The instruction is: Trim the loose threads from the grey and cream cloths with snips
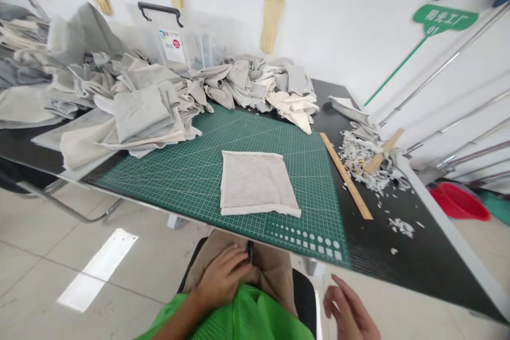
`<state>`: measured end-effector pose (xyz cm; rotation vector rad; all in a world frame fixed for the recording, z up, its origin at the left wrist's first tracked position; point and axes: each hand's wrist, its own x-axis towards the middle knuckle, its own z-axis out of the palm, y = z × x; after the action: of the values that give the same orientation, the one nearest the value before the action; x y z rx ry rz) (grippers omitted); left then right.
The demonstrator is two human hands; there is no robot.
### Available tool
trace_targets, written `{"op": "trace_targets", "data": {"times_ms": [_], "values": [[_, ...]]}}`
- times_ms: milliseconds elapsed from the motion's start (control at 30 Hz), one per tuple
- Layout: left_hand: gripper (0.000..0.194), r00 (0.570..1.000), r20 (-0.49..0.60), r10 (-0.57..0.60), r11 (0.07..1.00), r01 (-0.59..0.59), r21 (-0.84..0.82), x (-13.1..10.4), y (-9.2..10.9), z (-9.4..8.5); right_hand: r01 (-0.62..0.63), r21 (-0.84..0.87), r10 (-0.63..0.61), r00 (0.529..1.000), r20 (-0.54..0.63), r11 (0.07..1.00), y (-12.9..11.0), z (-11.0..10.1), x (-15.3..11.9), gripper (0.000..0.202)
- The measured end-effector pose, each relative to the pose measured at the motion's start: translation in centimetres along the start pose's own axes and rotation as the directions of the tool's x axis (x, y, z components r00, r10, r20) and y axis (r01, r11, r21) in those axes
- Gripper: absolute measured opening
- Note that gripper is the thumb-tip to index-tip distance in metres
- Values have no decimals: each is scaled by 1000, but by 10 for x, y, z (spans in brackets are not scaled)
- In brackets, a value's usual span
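Note:
A grey, roughly square cloth (257, 183) with pale folded edges lies flat on the green cutting mat (167, 170), near its front edge. My left hand (223, 278) rests on my lap below the table, fingers stretched out, its fingertips beside a small dark object (249, 251) that is too hidden to name. Off the table's front edge, at the lower right, my right hand (347, 311) hovers with its fingers loosely bent and apart, holding nothing visible. Neither hand touches the cloth.
Heaps of grey and cream cloth (143, 111) cover the left and back. A wooden ruler (346, 175) lies along the mat's right side. Beyond it are white scraps (358, 154) and a wooden piece (382, 153). A clear box (171, 45) stands behind; a red basin (458, 202) is right.

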<state>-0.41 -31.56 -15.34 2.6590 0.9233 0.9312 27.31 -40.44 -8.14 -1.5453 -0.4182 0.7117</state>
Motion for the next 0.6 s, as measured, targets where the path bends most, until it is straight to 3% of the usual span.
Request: {"op": "trace_targets", "data": {"times_ms": [33,100,167,300,433,533,600], "values": [[38,996,60,-72,997,74,-28,2,-5,7,-81,1,81,997,-11,997,15,-2,-3,44],[34,944,137,-300,952,305,-13,10,-13,13,-185,44,187,981,-45,982,34,-5,-7,47],[29,897,210,-390,920,391,40,22,-11,12,-213,95,219,974,-58,972,40,-7,-10,46],[19,839,327,-435,900,402,166,41,10,9,-199,128,201,980,-6,972,31,2,-14,43],[32,821,347,-453,890,396,225,48,29,13,-231,159,220,972,82,960,32,13,-17,44],[41,740,470,-481,875,375,305,55,36,21,-267,151,251,961,114,952,39,18,-19,46],[34,664,551,-506,862,373,343,63,38,29,-276,139,263,959,107,951,43,20,-18,47]]}}
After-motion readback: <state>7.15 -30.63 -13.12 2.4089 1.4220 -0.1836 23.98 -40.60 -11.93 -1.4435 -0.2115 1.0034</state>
